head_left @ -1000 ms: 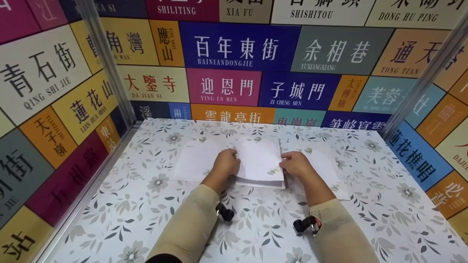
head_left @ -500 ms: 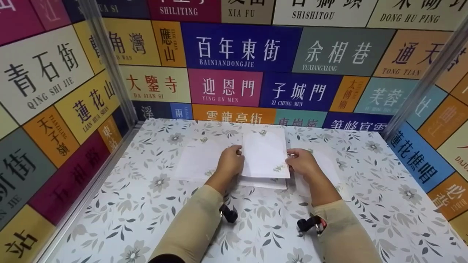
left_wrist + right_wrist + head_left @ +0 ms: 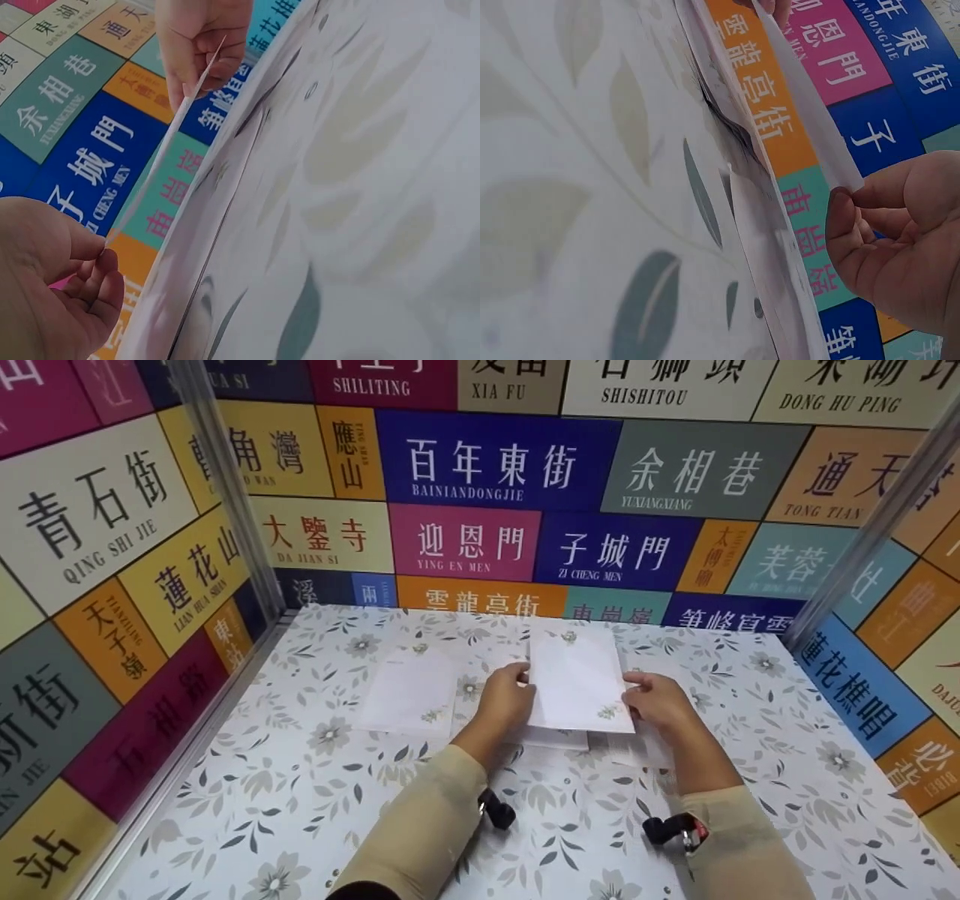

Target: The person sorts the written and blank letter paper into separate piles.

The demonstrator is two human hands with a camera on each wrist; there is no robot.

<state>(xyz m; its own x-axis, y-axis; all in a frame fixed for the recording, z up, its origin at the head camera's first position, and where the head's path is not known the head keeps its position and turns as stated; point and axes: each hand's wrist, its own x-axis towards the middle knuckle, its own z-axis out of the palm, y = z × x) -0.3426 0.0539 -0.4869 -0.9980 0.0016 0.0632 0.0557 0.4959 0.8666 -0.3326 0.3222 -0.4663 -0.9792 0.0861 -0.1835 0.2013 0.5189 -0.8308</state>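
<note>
A white sheet of paper [image 3: 577, 682] with small floral prints at its top and lower right is held up between both hands. My left hand [image 3: 508, 697] pinches its left edge and my right hand [image 3: 664, 705] pinches the right edge. Both wrist views show daylight between the raised paper [image 3: 161, 154] and the table. Beneath it, a second sheet [image 3: 551, 737] lies on the table, mostly covered. A third sheet [image 3: 641, 750] sits partly hidden under the right hand. Farther left lies another similar sheet [image 3: 411, 690], flat and untouched.
A white cloth with grey leaf and flower prints covers the table [image 3: 420, 825]. Colourful panels with Chinese place names [image 3: 495, 457] wall the back and both sides. Metal posts [image 3: 232, 495] stand at the corners. Each sleeve carries a small black wrist camera [image 3: 497, 810].
Both hands have lifted the sheet off the middle one and carried it to the right, over the right-hand sheet. The left sheet has stayed in place.
</note>
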